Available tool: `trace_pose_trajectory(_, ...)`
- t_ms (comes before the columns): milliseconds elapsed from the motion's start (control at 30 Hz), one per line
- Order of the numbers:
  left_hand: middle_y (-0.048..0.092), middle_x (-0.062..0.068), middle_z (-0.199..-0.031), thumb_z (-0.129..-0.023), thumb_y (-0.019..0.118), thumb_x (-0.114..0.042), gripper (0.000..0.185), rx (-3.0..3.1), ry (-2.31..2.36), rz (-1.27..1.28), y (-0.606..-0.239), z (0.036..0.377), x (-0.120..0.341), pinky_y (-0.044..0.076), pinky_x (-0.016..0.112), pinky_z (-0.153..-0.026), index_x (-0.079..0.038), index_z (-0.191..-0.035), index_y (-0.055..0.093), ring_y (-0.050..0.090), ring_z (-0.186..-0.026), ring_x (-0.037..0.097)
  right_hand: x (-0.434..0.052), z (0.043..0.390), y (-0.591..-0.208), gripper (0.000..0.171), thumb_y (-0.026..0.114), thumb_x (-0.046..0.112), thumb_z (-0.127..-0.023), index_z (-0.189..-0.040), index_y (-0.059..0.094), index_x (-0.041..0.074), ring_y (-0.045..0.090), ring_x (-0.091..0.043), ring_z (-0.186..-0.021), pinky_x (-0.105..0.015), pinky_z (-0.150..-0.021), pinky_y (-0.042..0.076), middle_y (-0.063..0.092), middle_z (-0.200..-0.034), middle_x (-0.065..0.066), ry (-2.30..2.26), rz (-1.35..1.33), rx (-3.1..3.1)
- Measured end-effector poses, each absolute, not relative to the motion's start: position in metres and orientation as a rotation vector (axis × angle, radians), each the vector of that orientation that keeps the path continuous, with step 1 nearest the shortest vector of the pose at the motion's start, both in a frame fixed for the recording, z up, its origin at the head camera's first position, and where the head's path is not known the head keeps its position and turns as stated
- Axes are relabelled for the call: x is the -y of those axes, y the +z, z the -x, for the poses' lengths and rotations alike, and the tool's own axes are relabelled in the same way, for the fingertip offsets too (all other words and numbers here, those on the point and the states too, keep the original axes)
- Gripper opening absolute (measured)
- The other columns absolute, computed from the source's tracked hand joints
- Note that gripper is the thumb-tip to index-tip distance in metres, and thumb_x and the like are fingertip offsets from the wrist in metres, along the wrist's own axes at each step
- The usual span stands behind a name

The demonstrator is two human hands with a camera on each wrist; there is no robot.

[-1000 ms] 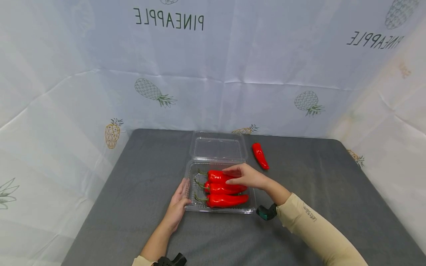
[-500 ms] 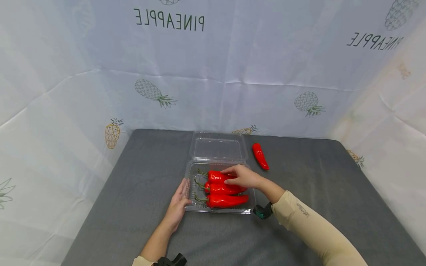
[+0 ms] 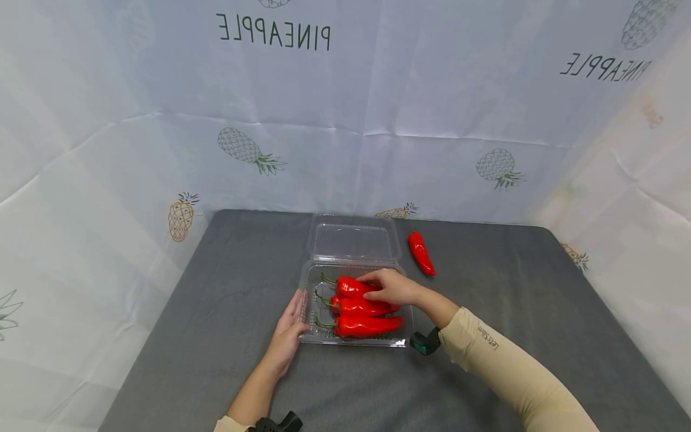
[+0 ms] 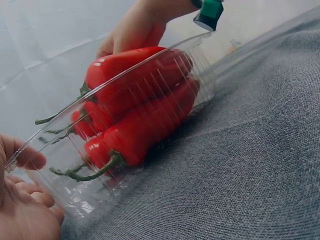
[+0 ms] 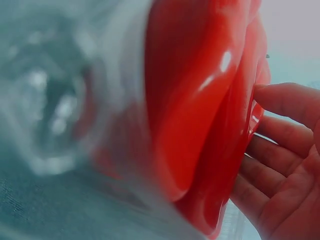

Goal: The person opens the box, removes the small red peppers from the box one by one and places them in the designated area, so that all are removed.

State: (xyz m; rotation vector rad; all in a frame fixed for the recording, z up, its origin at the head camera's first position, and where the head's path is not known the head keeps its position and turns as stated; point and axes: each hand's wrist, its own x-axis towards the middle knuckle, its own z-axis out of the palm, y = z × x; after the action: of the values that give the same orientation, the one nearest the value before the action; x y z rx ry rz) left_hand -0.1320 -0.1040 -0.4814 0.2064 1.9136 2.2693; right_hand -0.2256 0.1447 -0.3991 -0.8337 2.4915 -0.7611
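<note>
Peppers (image 3: 358, 306) lie in the clamshell tray (image 3: 310, 288), where your right hand (image 3: 391, 287) has barely shifted, fingers relaxed on the top one, while your left hand (image 3: 288, 336) stays flat against the tray's left wall.

Grey table (image 3: 216, 312); clear clamshell box (image 3: 318, 312); 1 loose pepper (image 3: 420, 253)

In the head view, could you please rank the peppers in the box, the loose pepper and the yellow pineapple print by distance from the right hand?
1. Peppers in the box, under the right hand.
2. Loose pepper, on the table behind the hand.
3. Yellow pineapple print, far left on the backdrop.
</note>
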Motion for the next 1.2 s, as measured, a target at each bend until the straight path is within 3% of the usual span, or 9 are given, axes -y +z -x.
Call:
trace_pose_trajectory(267, -0.001, 0.017, -0.157, -0.078, 0.033, 0.012, 0.08, -1.896, 2.277, -0.213, -0.4823, 0.1336, 0.1038, 0.016, 0.002, -0.102, 0.001, -0.148, -0.003, -0.004, -0.144, 0.029, -0.1449, 0.2251, -0.3982, 0.04, 0.063, 0.015, -0.086, -0.125, 0.059, 0.004, 0.056, -0.012, -0.088, -0.023, -0.075, 0.047, 0.064, -0.119, -0.011, -0.745, 0.824, -2.498)
trace_pose_trajectory(600, 0.0, 0.018, -0.157, -0.077, 0.034, 0.012, 0.08, -1.907, 2.285, -0.209, -0.4829, 0.1334, 0.1037, 0.02, -0.001, -0.096, 0.001, -0.148, -0.002, -0.003, -0.144, 0.031, -0.1438, 0.2251, -0.3964, 0.043, 0.061, 0.007, -0.083, -0.126, 0.058, 0.004, 0.055, -0.018, -0.095, -0.034, -0.085, 0.05, 0.062, -0.123, -0.012, -0.727, 0.812, -2.493)
trace_pose_trajectory(900, 0.002, 0.017, -0.157, -0.077, 0.031, 0.012, 0.079, -1.914, 2.271, -0.195, -0.4835, 0.134, 0.1029, 0.02, -0.001, -0.096, 0.0, -0.148, -0.002, -0.002, -0.145, 0.029, -0.1456, 0.2259, -0.3947, 0.045, 0.064, 0.013, -0.084, -0.127, 0.057, 0.005, 0.054, -0.026, -0.114, -0.041, -0.094, 0.048, 0.058, -0.125, -0.013, -0.766, 0.803, -2.457)
trace_pose_trajectory(1200, 0.002, 0.013, -0.158, -0.079, 0.03, 0.011, 0.078, -1.925, 2.255, -0.167, -0.483, 0.1328, 0.1038, 0.019, -0.002, -0.096, -0.003, -0.149, -0.002, -0.001, -0.145, 0.026, -0.1455, 0.2275, -0.3987, 0.043, 0.064, 0.017, -0.085, -0.127, 0.058, 0.007, 0.053, -0.022, -0.106, -0.033, -0.088, 0.049, 0.058, -0.116, -0.009, -0.79, 0.873, -2.479)
